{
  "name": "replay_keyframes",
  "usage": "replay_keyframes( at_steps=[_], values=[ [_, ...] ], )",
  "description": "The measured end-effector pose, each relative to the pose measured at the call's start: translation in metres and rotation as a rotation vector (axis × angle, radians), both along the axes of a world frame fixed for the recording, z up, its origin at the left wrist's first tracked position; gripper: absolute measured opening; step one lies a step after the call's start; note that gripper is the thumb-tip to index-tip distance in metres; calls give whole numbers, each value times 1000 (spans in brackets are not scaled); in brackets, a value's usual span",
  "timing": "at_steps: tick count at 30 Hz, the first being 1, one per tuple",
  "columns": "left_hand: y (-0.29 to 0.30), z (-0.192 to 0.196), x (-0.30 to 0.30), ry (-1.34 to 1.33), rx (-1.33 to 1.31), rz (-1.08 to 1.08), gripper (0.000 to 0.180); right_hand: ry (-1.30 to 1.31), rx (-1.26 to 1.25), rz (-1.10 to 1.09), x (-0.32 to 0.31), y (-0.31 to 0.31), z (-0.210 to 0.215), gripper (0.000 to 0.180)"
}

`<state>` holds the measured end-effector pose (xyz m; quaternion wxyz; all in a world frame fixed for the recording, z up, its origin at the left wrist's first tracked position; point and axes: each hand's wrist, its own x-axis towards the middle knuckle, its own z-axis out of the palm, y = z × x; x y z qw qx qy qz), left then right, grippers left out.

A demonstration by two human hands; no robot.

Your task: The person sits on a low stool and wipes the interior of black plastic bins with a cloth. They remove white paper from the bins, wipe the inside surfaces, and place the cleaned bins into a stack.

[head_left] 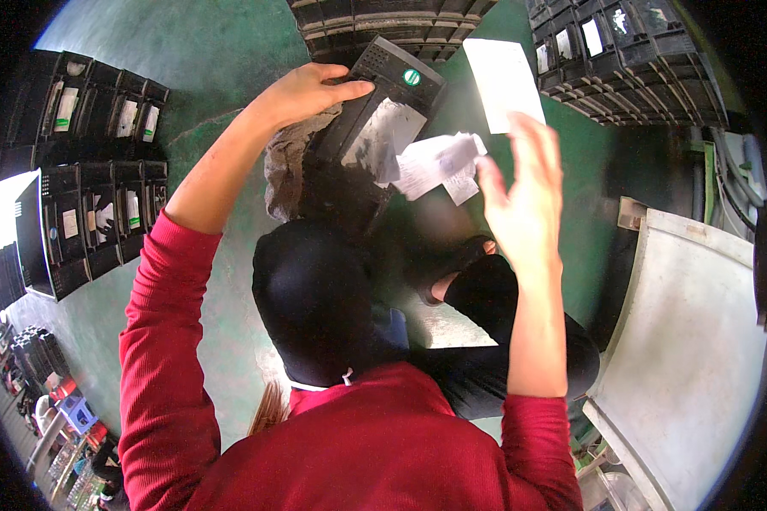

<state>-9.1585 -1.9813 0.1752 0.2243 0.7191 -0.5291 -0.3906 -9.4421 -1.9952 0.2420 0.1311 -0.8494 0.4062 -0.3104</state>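
Observation:
A black plastic crate (392, 72) stands tilted in front of me, with a round green sticker and a torn, pale paper patch on its face. My left hand (311, 94) grips its upper left edge. Below that hand hangs a rough grey-brown cloth (285, 166). Crumpled white papers (439, 163) lie against the crate's right side. To their right, my right hand (524, 183) is raised, slightly blurred, thumb apart from the fingers. Its fingertips overlap the lower edge of a bright white paper sheet (501, 81); no grip on the sheet is visible.
Stacked black crates with paper labels stand at the left (102, 213) and the upper right (614, 55). Another black crate (392, 21) is at the far side. A pale, worn chair (682, 341) stands close on my right. The floor (222, 51) is green.

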Motion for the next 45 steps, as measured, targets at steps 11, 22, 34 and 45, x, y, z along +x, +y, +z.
replay_keyframes(
  at_steps=[11,22,34,45],
  values=[
    [3,2,-1,6,-12,6,91,196,-40,-85,61,53,-82,27],
    [-2,-10,0,13,-60,41,77,117,490,-172,-11,4,-9,18],
    [-19,5,-32,103,57,-124,69,745,842,-175,-72,-84,-292,69],
    [52,48,-103,-642,-312,-1077,35,-286,1034,-450,-100,-94,-204,35]
  ],
)
